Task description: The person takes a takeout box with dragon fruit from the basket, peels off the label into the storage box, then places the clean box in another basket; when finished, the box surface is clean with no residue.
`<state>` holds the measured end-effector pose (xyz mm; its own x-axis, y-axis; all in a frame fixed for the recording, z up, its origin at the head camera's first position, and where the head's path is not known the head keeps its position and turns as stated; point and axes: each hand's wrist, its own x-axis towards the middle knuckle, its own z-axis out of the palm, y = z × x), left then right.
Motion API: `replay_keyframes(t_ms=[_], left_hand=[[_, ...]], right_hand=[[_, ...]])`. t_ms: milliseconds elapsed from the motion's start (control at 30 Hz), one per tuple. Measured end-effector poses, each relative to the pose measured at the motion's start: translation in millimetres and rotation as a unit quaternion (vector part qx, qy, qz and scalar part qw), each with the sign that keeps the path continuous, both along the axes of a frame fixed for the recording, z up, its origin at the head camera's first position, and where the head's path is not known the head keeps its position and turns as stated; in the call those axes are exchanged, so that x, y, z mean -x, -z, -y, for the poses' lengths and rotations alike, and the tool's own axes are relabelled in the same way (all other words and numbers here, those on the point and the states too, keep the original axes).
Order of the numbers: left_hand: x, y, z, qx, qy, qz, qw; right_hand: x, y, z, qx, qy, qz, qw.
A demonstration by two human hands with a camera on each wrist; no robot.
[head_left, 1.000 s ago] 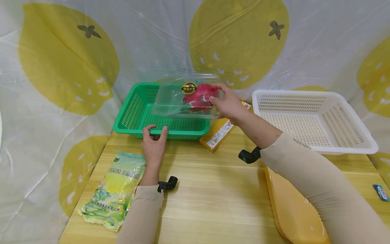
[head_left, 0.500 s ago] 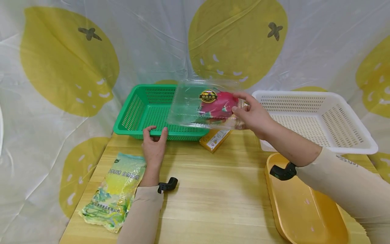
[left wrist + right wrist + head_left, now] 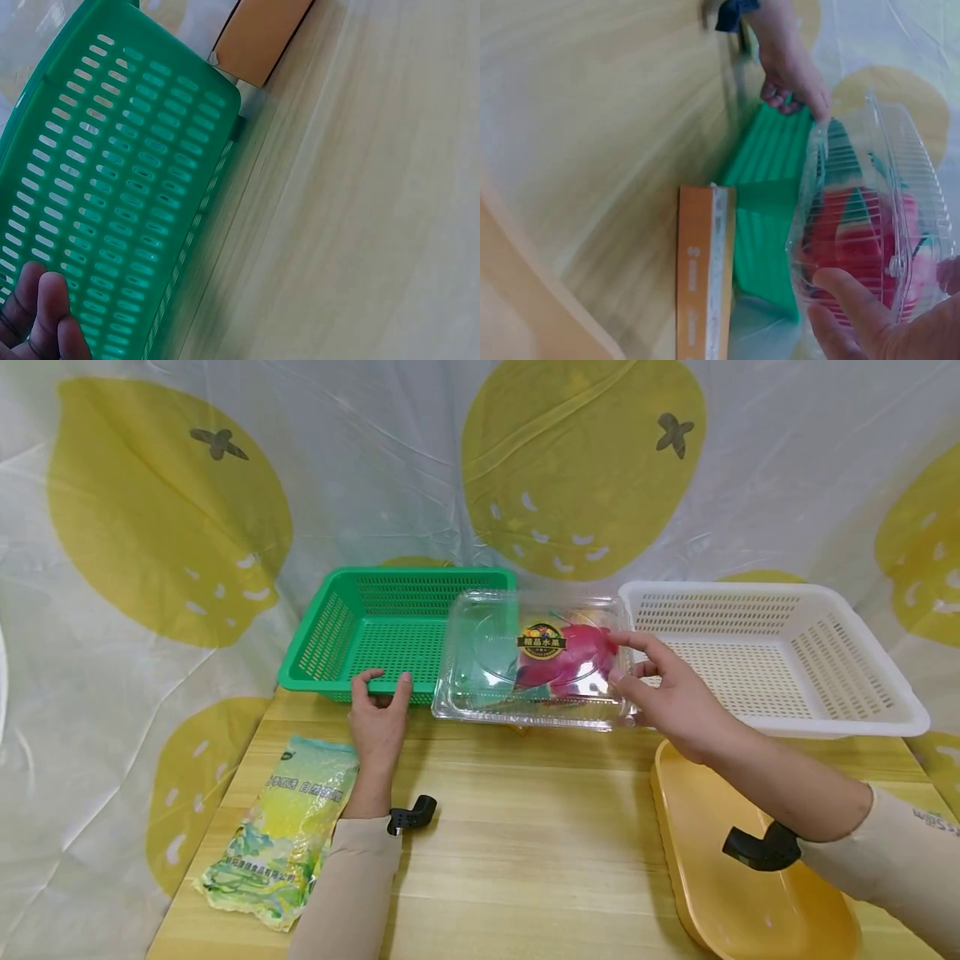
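Note:
My left hand [image 3: 378,718] grips the near rim of the green plastic basket [image 3: 341,684], thumb and index finger over the edge. In the left wrist view its other fingers [image 3: 51,296] lie curled against the slotted outer wall. My right hand [image 3: 675,697] holds a clear plastic clamshell box [image 3: 480,647] by its right end, thumb on the near side. Inside the box is a red-pink fruit with green tips, like a dragon fruit [image 3: 855,244]; a black and gold label [image 3: 542,642] is on the lid. The box hangs in the air, overlapping the green basket's right end.
A white slotted basket [image 3: 847,727] stands at the back right. An orange carton [image 3: 695,277] lies beside the green basket, mostly hidden under the clamshell in the head view. A yellow tray [image 3: 693,843] sits front right, a printed plastic bag [image 3: 288,827] front left. A lemon-print curtain [image 3: 375,460] hangs behind.
My right hand has moved the clamshell box rightward and nearer, from over the green basket to between the two baskets; its lid now faces up more. My left hand has stayed on the rim.

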<state>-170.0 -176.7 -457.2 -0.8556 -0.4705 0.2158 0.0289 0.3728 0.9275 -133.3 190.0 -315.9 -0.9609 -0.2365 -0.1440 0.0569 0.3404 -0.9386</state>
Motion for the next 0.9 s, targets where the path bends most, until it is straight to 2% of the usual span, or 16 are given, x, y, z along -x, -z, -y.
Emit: replay_keyframes(t_ms=[233,433,900], left_hand=[[-0.5,-0.4,-0.4,0.005,-0.001,0.006,1.0],[-1.3,-0.9,-0.4,-0.004,0.001,0.01,0.9999],[-1.2,-0.2,0.5,-0.009,0.013,0.007,0.9999]], right_hand=[[-30.3,7.6,-10.1,0.006,-0.004,0.0,1.0],[-54.2,16.0,-16.4,-0.015,-0.01,-0.003,1.0],[-96.0,51.0,-15.9,0.02,-0.005,0.033,0.999]])
